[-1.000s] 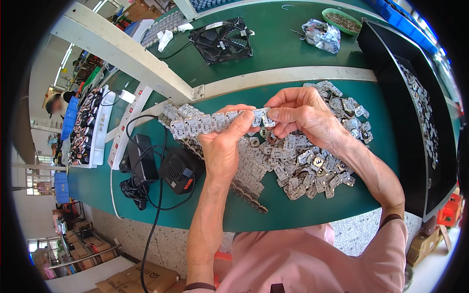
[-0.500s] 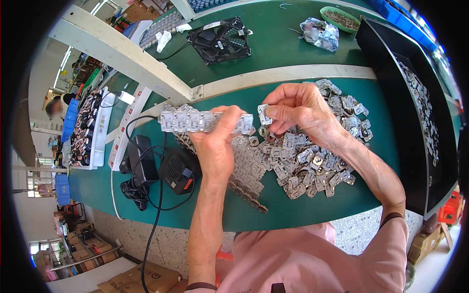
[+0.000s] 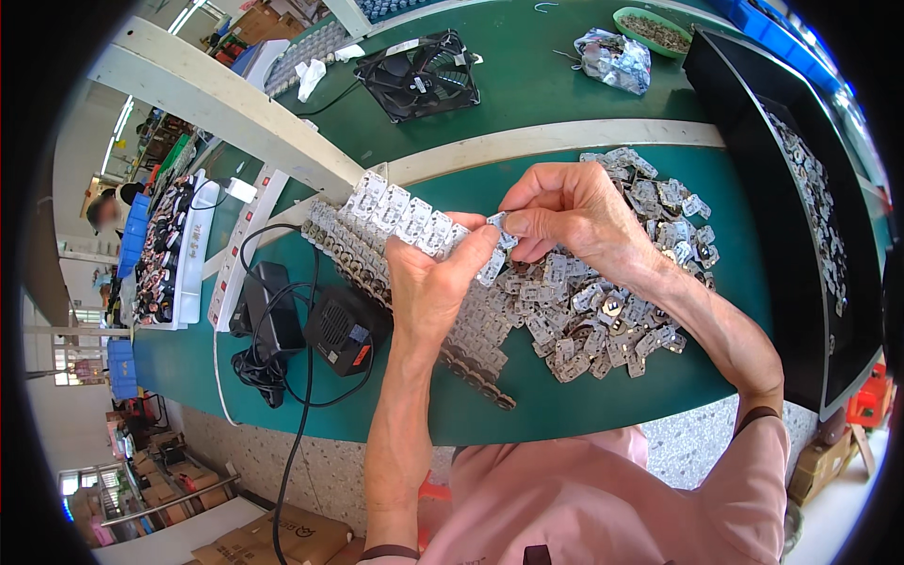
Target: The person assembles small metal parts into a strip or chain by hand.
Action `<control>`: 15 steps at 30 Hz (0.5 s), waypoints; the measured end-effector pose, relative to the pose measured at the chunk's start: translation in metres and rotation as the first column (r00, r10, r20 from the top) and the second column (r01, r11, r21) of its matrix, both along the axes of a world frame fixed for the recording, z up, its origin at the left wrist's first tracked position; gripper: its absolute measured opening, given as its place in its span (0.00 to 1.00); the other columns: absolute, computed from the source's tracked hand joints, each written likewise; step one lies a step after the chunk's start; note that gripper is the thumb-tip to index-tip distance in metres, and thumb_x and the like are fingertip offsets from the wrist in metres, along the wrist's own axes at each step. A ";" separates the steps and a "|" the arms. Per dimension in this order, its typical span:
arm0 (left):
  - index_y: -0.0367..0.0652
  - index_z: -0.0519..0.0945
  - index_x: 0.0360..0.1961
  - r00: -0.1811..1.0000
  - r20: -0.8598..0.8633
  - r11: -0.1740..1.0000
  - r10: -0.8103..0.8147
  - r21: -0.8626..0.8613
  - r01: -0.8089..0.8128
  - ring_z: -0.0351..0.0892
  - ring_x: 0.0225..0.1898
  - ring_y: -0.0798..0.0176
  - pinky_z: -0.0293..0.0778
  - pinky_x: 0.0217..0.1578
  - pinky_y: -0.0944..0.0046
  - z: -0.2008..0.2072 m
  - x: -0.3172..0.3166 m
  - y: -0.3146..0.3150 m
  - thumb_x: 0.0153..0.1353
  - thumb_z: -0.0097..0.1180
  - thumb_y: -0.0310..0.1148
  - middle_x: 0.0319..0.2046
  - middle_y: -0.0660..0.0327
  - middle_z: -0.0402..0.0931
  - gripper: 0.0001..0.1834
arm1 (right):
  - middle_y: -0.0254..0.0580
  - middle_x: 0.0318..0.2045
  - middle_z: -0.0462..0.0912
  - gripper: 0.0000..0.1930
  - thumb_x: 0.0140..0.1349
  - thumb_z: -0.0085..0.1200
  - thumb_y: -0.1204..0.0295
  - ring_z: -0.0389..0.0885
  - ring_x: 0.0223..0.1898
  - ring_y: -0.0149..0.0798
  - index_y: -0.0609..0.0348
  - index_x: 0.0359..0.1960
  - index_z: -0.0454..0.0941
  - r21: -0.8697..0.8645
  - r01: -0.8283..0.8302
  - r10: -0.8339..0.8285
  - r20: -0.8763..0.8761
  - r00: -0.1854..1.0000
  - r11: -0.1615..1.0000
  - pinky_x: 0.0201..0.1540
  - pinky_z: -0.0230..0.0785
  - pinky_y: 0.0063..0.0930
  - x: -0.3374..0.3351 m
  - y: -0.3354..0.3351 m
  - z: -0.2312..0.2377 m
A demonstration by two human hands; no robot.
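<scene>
My left hand [image 3: 428, 292] is closed around a row of overlapping small grey plates [image 3: 391, 212], which slants from upper left to lower right. Between the thumb and fingers of my right hand [image 3: 589, 221] is one small grey plate [image 3: 503, 227], at the right end of that row; whether the two are touching I cannot tell. Beneath and beside my left hand lie more rows of the same plates [image 3: 478, 334], packed side by side on the green table. A loose pile of these plates [image 3: 612, 325] spreads under and beyond my right hand.
Left of my left arm sit a black box-shaped device [image 3: 344, 330], a power adapter [image 3: 273, 306] and tangled cables. A black fan [image 3: 419, 77] stands on the raised back shelf, near a plastic bag [image 3: 614, 61] and a green tray [image 3: 652, 33]. A large black bin [image 3: 753, 141] borders the right side.
The row in my left hand has turned from level to slanting, showing its flat faces. Its right end and the plate in my right hand have come together.
</scene>
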State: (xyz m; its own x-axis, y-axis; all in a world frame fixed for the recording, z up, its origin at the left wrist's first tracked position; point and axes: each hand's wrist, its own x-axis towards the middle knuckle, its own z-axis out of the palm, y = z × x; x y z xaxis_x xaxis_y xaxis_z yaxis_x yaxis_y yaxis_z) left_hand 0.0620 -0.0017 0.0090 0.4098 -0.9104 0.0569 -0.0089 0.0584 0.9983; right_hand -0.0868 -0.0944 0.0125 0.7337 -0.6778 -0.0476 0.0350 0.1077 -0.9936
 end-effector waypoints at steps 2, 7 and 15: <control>0.32 0.80 0.28 1.000 0.008 1.000 0.010 0.007 -0.010 0.70 0.21 0.75 0.65 0.23 0.73 0.000 0.001 0.000 0.49 0.62 0.25 0.21 0.66 0.75 0.07 | 0.41 0.25 0.80 0.07 0.58 0.56 0.75 0.82 0.27 0.31 0.67 0.33 0.76 0.014 -0.007 0.007 0.001 1.000 1.000 0.30 0.77 0.22 0.000 0.000 0.001; 0.32 0.80 0.28 1.000 -0.023 1.000 0.021 -0.002 -0.021 0.70 0.21 0.75 0.65 0.23 0.73 0.000 0.000 0.002 0.48 0.62 0.26 0.21 0.66 0.75 0.07 | 0.42 0.26 0.80 0.07 0.59 0.55 0.74 0.82 0.27 0.32 0.66 0.32 0.76 0.070 -0.009 0.010 -0.025 1.000 0.998 0.30 0.77 0.23 0.000 -0.002 0.004; 0.32 0.82 0.31 0.969 0.223 0.985 -0.110 0.154 0.077 0.71 0.21 0.74 0.67 0.23 0.72 0.003 -0.008 0.002 0.46 0.62 0.26 0.20 0.64 0.76 0.10 | 0.47 0.30 0.80 0.08 0.59 0.53 0.73 0.81 0.31 0.35 0.67 0.35 0.76 0.085 0.191 -0.196 0.054 0.979 0.978 0.35 0.75 0.25 -0.005 -0.016 0.002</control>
